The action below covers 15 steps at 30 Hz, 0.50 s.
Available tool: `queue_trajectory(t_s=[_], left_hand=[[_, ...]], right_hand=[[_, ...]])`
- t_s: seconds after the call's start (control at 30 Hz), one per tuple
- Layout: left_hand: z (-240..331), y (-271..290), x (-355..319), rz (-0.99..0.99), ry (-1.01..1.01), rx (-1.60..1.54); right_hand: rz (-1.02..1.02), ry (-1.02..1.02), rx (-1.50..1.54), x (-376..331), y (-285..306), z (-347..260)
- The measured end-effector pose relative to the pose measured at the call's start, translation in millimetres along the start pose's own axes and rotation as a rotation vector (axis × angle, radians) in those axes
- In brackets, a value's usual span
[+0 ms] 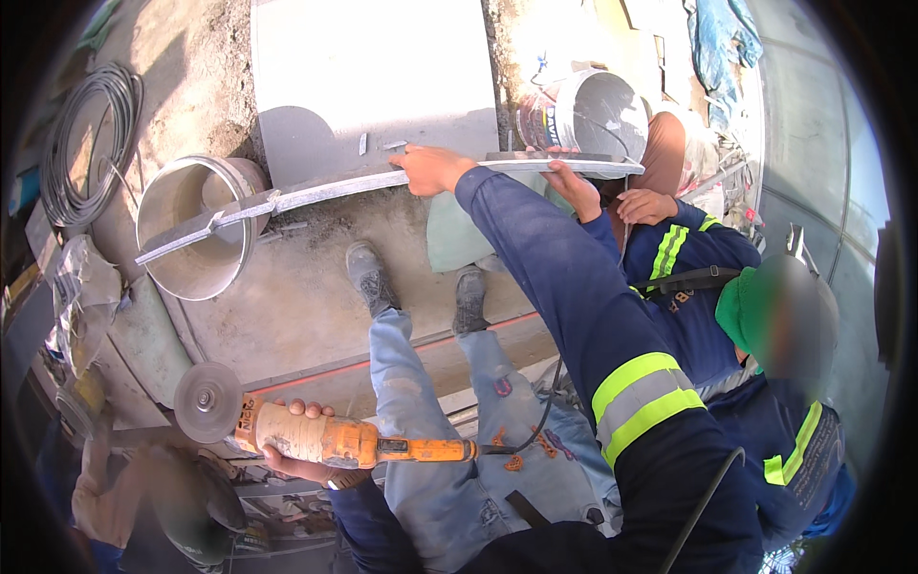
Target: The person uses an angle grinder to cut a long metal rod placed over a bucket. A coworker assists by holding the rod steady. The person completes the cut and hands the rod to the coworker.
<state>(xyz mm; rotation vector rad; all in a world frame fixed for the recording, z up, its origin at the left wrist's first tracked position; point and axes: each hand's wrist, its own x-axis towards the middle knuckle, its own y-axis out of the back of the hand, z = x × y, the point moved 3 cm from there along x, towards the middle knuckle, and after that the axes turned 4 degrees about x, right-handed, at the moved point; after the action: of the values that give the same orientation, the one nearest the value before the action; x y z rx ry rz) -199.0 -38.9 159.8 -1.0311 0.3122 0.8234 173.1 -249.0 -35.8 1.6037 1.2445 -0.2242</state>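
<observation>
Grinder: orange angle grinder (pixel 335 438) with a dusty pale body, lying level at lower left; grey round disc (pixel 207 402) at its left end, black cable trailing from its right end.
Left hand: left hand (pixel 298 450) clamped around the grinder body from below, fingers curled over its top edge.
Right hand: right hand (pixel 432 170) stretched forward on a blue sleeve with a yellow-and-grey reflective band, fingers closed over the metal strip.
Strip: long grey metal strip (pixel 325 191), running from the metal bucket at left across to the white bucket at right, slightly bowed by the lens.
Panel: large pale grey slab (pixel 373 77) behind the strip, top edge cut off by the frame.
Containers: open metal bucket (pixel 196 225) at left, dusty inside; white plastic bucket (pixel 583 115) at upper right with a coloured label band on its side, print too small to make out.
Wire: coil of dark cable (pixel 91 134) at upper left.
Co-worker: person (pixel 755 325) in blue reflective clothing and green head covering at right, both hands near the strip's right end; exact hold unclear.
Legs: jeans and grey shoes (pixel 368 277) standing on the concrete floor (pixel 287 306).
Hidden: bags at far left blurred by the rim.
</observation>
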Motion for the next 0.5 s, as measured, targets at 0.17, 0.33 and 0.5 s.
queue_trajectory(t_s=[0.17,0.33,0.5], left_hand=[[-2.4,3.1,-3.2,0.048,-0.026,-0.092],[5.5,10.2,-2.3,0.066,-0.044,-0.078],[6.5,7.8,-2.8,0.028,-0.045,-0.054]], right_hand=[[-0.034,0.028,-0.032,4.3,10.0,-3.5],[0.040,0.034,-0.026,-0.8,3.7,-6.0],[0.052,-0.001,-0.088,1.5,8.1,-6.9]])
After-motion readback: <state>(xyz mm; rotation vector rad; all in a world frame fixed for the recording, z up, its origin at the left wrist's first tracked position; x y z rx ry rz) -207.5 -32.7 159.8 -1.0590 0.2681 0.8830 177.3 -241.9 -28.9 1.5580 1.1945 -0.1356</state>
